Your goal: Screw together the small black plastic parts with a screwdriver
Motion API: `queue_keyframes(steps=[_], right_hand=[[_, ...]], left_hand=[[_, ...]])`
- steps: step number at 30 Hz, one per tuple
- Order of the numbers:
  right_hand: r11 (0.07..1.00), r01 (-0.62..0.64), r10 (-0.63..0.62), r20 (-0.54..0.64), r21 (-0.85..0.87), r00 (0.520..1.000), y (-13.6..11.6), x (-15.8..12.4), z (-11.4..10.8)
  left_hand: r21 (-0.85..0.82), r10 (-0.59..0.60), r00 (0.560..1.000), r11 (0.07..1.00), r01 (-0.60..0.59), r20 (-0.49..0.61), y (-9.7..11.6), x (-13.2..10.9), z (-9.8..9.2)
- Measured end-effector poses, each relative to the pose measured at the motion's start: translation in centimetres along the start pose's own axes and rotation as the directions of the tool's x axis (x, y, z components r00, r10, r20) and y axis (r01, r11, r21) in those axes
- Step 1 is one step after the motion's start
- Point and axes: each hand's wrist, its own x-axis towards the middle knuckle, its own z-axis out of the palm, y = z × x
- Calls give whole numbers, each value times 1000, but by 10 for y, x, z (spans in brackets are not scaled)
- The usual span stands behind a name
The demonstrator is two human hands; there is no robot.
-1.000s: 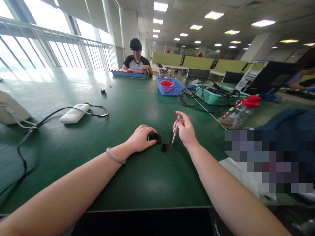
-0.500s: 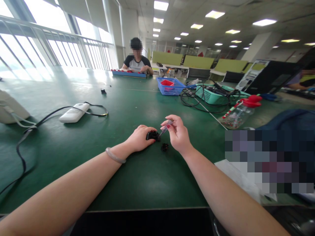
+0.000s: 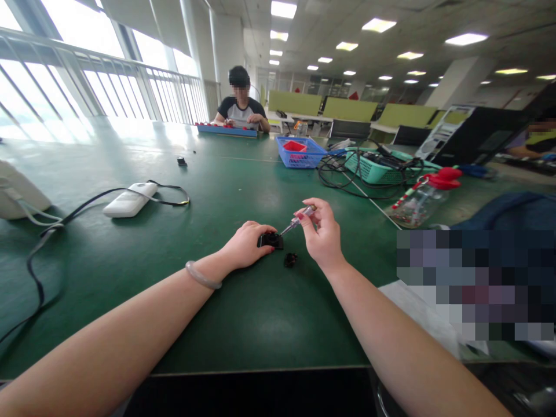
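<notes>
My left hand (image 3: 247, 243) lies on the green table (image 3: 243, 313) with its fingers closed round a small black part (image 3: 272, 239). My right hand (image 3: 320, 234) pinches a small screwdriver (image 3: 298, 219) with a clear handle; its tip points down-left and touches the top of the black part. A second small black piece (image 3: 290, 260) lies loose on the table just below the part, between my two hands. A pale bangle (image 3: 201, 277) circles my left wrist.
A white box (image 3: 129, 200) with a black cable (image 3: 65, 223) lies left. At the back stand a blue basket (image 3: 300, 153), a teal basket (image 3: 377, 169) of cables and a clear bottle (image 3: 417, 201) with a red cap. A person (image 3: 241, 104) sits at the far end.
My right hand tilted the screwdriver from upright beside the loose piece to slanting, and brought its tip onto the black part. My left hand stayed put.
</notes>
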Motion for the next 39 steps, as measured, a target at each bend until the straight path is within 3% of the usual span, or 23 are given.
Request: queue_keyframes(steps=[6,12,17,23,26,33,39], right_hand=[[995,23,-18,55,-96,998,-2,0,1],[990,120,-117,-38,74,992,-18,-10,0],[975,221,-222,126,16,967,-25,-17,8],[962,261,-229,275,-85,934,-20,-13,14],[961,255,-221,258,-106,941,-20,-12,11],[985,175,-175,66,0,982,-20,-12,5],[985,143,-123,176,-102,977,-14,-8,9]], left_hand=[[0,1,1000,1000,-1,5,-2,1,1],[37,22,1000,999,-22,-3,-4,1,1],[53,50,999,997,-49,-13,-5,1,2],[58,51,998,997,-50,-21,-4,0,2],[55,58,998,997,-57,-23,-2,0,2],[69,40,999,997,-40,-5,0,0,1],[59,38,999,998,-37,-4,1,-1,-1]])
